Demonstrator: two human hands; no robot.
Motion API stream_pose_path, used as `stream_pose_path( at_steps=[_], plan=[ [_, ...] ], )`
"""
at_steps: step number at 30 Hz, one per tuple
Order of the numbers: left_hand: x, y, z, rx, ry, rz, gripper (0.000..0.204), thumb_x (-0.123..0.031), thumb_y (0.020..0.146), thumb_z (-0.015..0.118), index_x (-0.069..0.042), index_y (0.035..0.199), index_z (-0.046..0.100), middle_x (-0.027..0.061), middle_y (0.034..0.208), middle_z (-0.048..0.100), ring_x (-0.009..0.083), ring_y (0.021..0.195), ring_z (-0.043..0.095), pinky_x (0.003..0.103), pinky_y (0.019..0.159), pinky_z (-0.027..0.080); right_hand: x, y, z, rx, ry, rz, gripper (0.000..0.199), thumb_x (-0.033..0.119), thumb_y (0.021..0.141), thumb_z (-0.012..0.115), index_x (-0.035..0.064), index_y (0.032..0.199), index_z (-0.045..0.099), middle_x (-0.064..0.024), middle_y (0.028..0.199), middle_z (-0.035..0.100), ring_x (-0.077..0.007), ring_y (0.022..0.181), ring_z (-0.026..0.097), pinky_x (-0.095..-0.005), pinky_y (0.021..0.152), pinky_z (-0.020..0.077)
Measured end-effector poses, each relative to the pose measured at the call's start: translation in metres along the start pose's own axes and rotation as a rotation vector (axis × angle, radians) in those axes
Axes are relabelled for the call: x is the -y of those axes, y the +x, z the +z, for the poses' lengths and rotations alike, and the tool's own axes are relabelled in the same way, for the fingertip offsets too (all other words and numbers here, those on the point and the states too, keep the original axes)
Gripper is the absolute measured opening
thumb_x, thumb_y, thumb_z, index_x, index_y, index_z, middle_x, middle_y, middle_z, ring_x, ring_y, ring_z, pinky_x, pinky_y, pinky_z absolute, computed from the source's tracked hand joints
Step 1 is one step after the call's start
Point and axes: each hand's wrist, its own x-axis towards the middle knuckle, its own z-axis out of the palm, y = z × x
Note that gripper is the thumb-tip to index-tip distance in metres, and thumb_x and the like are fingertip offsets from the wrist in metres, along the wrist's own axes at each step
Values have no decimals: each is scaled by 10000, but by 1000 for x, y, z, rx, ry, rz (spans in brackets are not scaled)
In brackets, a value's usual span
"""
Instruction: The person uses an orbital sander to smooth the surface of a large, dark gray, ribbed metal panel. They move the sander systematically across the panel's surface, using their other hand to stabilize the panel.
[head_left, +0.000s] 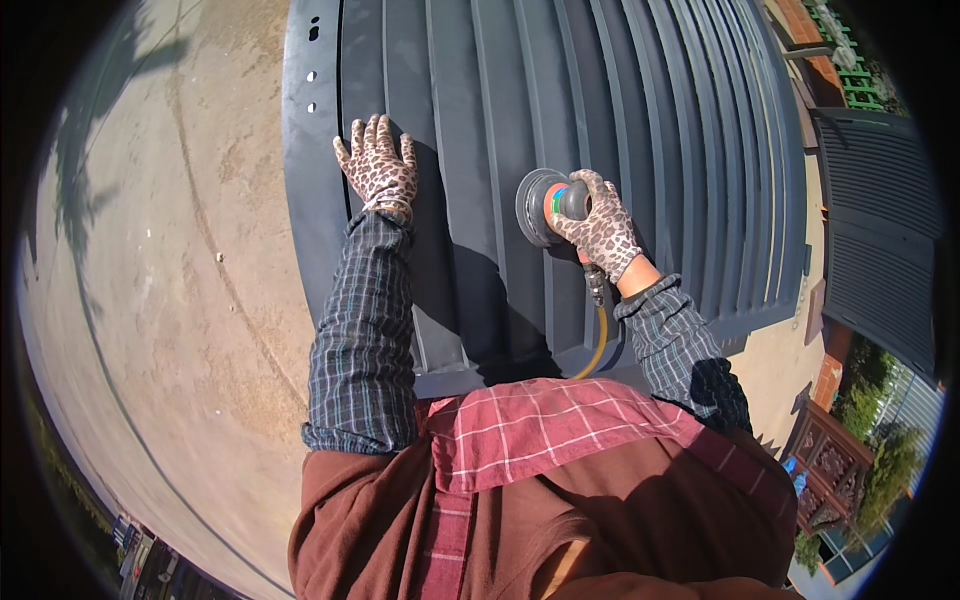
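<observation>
A large dark grey slatted metal panel (500,120) lies in front of me, its ribs running away from my body. My left hand (378,170), in a leopard-print glove, rests flat on the panel near its left border, fingers spread. In a matching glove, my right hand (603,225) is wrapped round the body of an air sander (543,208). The sander's round pad is tilted toward the left over the slats; whether its whole face touches the metal is hidden. A yellow air hose (600,345) runs from its fitting back toward my apron.
Concrete ground (200,250) stretches along the left side. Holes pierce the panel's left border strip (311,150). To the right stand another dark ribbed panel (880,220) and a brown carved wooden piece (830,465). Green lattice fencing (850,70) shows at the far right.
</observation>
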Motion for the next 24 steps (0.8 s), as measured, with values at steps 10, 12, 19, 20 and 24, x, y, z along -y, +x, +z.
stream_pose_path(
  at_steps=[10,12,19,20,24],
  plan=[
    [-1,-2,-4,-13,14,-9,531,-423,1038,522,-126,1478,554,28,1547,532,225,1528,342,510,1298,94,40,144,-40,-83,38,38,763,381,831,818,205,1493,481,-185,1477,508,-382,1348,558,-453,1166,470],
    [-1,-1,-3,-27,11,-5,528,-412,1029,546,-127,1474,558,26,1536,544,221,1522,354,506,1295,113,49,167,-49,-108,37,28,752,370,842,801,200,1499,478,-183,1463,545,-368,1335,580,-448,1136,495],
    [0,-1,1,-34,25,13,535,-434,1046,507,-125,1482,552,33,1545,534,229,1526,346,500,1297,102,50,182,-56,-110,25,-49,675,378,853,767,182,1453,527,-195,1345,649,-358,1228,660,-449,1092,522],
    [0,-1,3,-35,22,12,535,-432,1047,506,-124,1482,552,34,1547,532,230,1527,345,501,1297,102,49,168,-55,-85,10,-53,679,389,856,768,185,1456,524,-195,1354,641,-361,1237,653,-448,1100,516],
    [0,0,4,-17,19,0,539,-434,1051,491,-126,1489,547,32,1562,518,231,1533,338,515,1299,82,36,125,-44,-19,-104,-39,679,402,839,789,215,1439,534,-192,1430,553,-385,1325,582,-469,1150,472]
  ],
)
